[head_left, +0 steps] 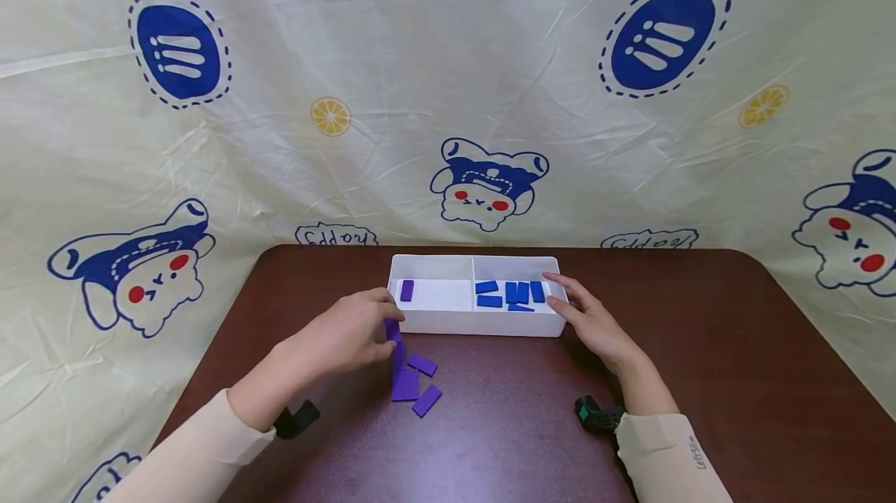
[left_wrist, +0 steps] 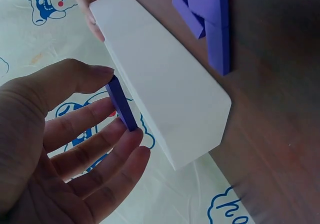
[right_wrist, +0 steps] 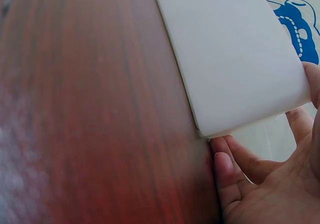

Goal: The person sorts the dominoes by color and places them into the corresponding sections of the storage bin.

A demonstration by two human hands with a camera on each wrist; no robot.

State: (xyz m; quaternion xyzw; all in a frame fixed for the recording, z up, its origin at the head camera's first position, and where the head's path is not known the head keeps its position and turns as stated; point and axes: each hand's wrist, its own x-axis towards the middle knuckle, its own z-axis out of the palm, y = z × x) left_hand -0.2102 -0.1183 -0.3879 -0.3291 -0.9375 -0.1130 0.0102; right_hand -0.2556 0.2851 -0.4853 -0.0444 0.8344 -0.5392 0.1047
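Observation:
My left hand [head_left: 350,332] is by the box's front left corner and pinches a purple block [left_wrist: 121,103] between thumb and fingertips. On the table below it lie several more purple blocks [head_left: 405,385], some side by side. The white box [head_left: 448,322] has two compartments. Its left one holds a single purple block [head_left: 407,290], and several blue blocks [head_left: 489,302] lie in its right one. My right hand [head_left: 595,328] holds the box's right end, with the thumb over the rim; in the right wrist view, fingers [right_wrist: 240,166] curl beside the lower corner.
The brown table [head_left: 504,417] has rounded far corners, and the box stands near its far edge. A patterned cloth [head_left: 392,52] hangs right behind it. Each wrist wears a dark band, one at the right wrist [head_left: 598,415].

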